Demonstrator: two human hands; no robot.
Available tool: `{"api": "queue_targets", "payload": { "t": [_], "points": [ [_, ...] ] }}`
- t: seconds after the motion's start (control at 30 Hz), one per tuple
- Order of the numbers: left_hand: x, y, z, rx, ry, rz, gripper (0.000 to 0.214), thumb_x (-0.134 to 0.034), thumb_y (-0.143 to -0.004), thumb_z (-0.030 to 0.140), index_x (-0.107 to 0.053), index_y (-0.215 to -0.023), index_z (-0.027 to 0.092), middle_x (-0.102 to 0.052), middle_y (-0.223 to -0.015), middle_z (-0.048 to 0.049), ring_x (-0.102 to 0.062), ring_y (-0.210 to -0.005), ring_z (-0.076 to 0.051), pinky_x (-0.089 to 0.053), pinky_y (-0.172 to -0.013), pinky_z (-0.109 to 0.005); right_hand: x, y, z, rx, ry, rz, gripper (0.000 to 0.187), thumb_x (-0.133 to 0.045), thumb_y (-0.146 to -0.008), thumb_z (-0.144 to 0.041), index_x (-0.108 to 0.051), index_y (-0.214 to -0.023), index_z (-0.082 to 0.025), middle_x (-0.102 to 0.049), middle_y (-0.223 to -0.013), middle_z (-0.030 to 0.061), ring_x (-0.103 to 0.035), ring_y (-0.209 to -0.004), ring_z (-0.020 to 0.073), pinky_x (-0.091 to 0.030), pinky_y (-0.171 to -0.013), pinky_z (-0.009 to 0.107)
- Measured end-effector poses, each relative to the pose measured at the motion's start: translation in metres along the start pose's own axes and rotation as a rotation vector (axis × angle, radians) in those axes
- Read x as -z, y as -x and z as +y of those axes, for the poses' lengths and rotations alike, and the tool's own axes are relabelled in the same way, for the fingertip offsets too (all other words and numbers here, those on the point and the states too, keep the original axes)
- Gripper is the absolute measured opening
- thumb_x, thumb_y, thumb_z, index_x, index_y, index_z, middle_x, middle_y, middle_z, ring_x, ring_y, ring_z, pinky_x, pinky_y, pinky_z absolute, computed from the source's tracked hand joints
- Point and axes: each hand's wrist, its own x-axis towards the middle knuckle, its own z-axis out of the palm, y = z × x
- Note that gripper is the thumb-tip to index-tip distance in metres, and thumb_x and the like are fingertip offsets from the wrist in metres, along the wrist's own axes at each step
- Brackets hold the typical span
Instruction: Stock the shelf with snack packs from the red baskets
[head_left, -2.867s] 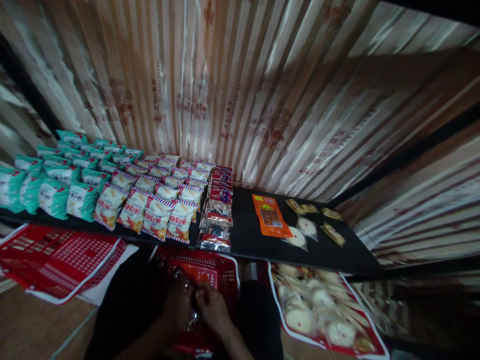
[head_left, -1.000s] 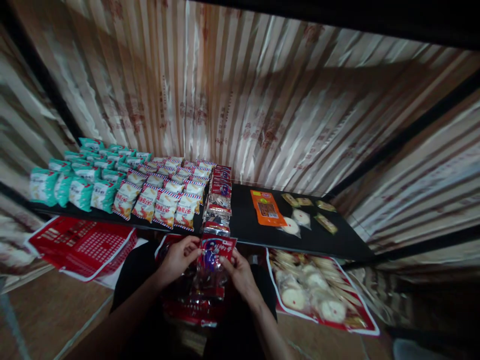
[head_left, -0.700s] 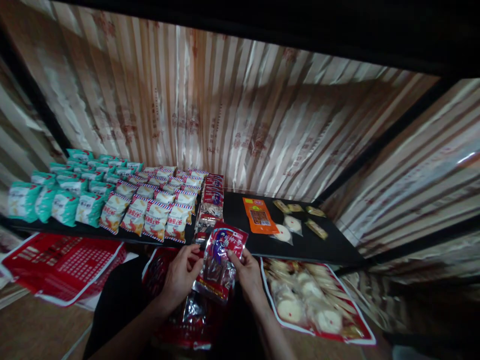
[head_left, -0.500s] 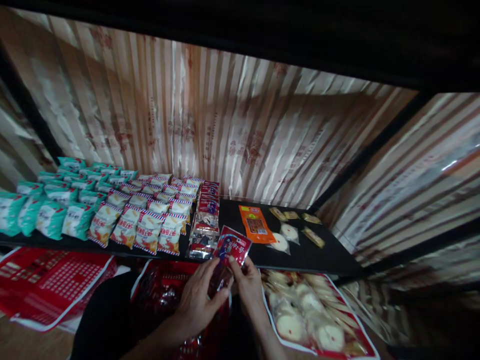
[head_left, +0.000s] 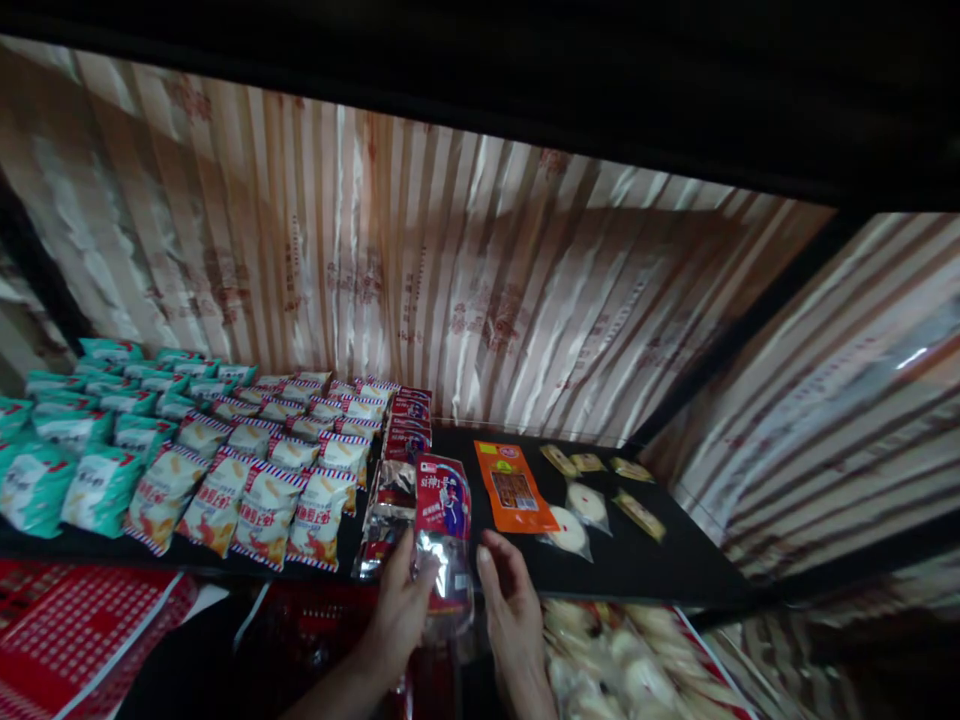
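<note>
My left hand (head_left: 396, 618) grips the lower left side of a red snack packet (head_left: 444, 500), its thumb across the silvery lower part. The packet stands upright at the shelf's front edge, with its printed face towards me. Just right of it is my right hand (head_left: 516, 622), apart from the packet, with fingers loosely curved and nothing in them. Behind the left hand, a row of similar red packets (head_left: 407, 440) runs back along the shelf. An orange pouch (head_left: 513, 488) lies flat to the right, beside round white cakes in clear wrappers (head_left: 570, 532).
Rows of white-and-orange snack bags (head_left: 262, 510) and green bags (head_left: 101, 490) fill the left of the black shelf (head_left: 660, 570). Small wrapped bars (head_left: 639, 514) lie at the right. Below are a red basket (head_left: 82, 640) and a basket of wrapped cakes. A dark beam crosses overhead.
The red packet has turned upright with its print facing me. My right hand has let go of it and moved slightly right. The view has shifted, so the shelf sits lower.
</note>
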Motion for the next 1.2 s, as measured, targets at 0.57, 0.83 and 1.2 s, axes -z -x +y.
{"api": "queue_targets", "payload": {
  "t": [0.57,0.83,1.2],
  "points": [
    [-0.010,-0.133,0.061,-0.211,-0.322,0.155,0.064,-0.051,-0.074,0.015,-0.031,-0.135,0.015,-0.056,-0.125,-0.0103,-0.054,-0.113,-0.019,-0.041,-0.096,-0.030,-0.078,-0.141,0.004,0.198,0.033,-0.199,0.057,-0.064,-0.069,-0.037,-0.052,-0.122,-0.020,-0.067,-0.097,0.0042,-0.062,-0.086,0.0187,-0.049,-0.079,0.031],
    [-0.004,-0.161,0.056,-0.396,-0.952,0.235,0.045,-0.047,-0.074,0.013,-0.056,-0.118,0.011,-0.041,-0.139,-0.0125,-0.030,-0.132,-0.025,-0.023,-0.111,-0.037,-0.122,-0.218,0.022,0.292,0.237,-0.103,0.038,-0.060,-0.066,-0.038,-0.067,-0.098,-0.018,-0.070,-0.089,0.0047,-0.063,-0.080,0.0201,-0.050,-0.073,0.032],
    [0.002,-0.180,0.044,-0.394,-1.156,0.242,0.051,-0.043,-0.076,0.020,-0.048,-0.126,0.010,-0.044,-0.138,-0.0123,-0.030,-0.132,-0.027,-0.017,-0.110,-0.045,-0.164,-0.260,0.029,0.386,0.612,-0.125,0.028,-0.057,-0.070,-0.026,-0.070,-0.092,-0.015,-0.070,-0.088,0.0076,-0.063,-0.083,0.0205,-0.048,-0.080,0.032]
  ]
}}
